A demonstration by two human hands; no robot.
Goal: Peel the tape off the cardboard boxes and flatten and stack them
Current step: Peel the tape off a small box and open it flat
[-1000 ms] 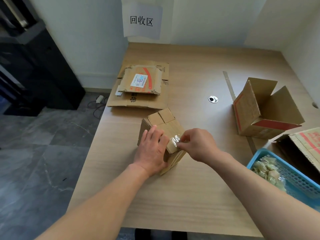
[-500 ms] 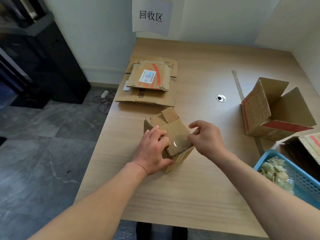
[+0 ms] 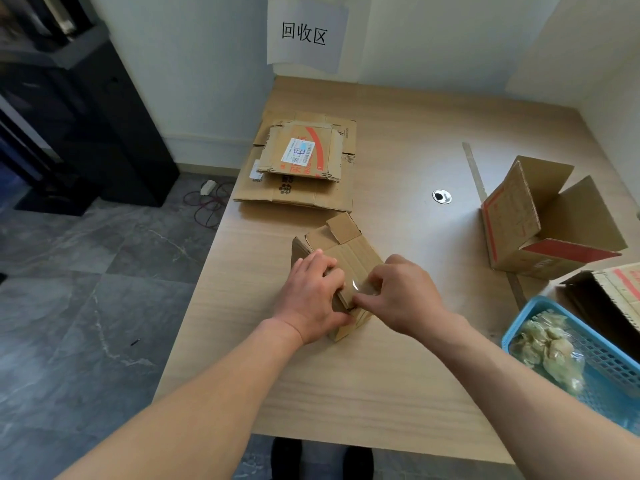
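Left hand [image 3: 311, 297] grips the small box [image 3: 349, 245], right hand [image 3: 401, 296] pinches its clear tape [image 3: 357, 285]; peeling likely needs a steady pull toward 12 o'clock.

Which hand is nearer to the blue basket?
Right. The right hand pinches the tape on the small box, left of the blue basket. The left hand grips the box's left side, farther from the basket.
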